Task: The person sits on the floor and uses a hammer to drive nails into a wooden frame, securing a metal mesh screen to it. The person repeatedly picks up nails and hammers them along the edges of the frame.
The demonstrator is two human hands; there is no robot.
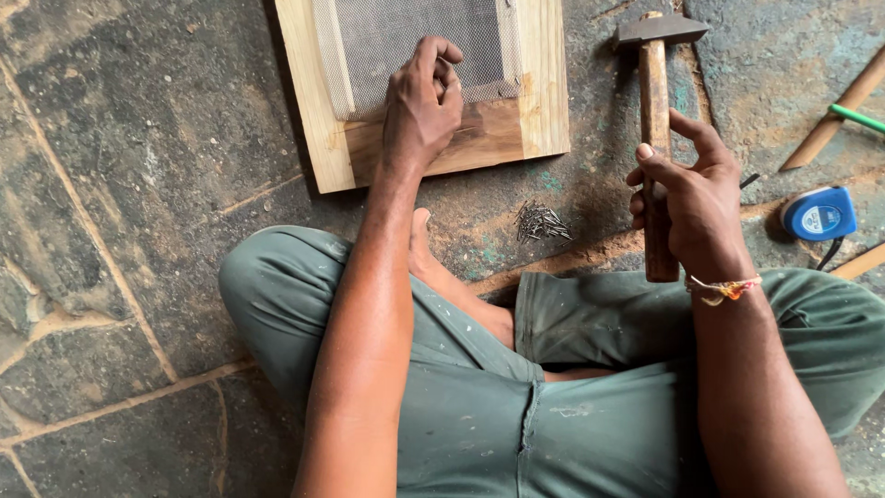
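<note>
A wooden frame with grey wire mesh lies on the stone floor ahead of my crossed legs. My left hand rests on the frame's lower rail at the mesh edge, with its fingers pinched together on something too small to make out. My right hand grips the wooden handle of a hammer, held upright to the right of the frame, its metal head pointing away from me. A small pile of nails lies on the floor between the frame and my knees.
A blue tape measure sits on the floor at the right. Wooden sticks and a green rod lie at the upper right. My legs in green trousers fill the lower part of the view.
</note>
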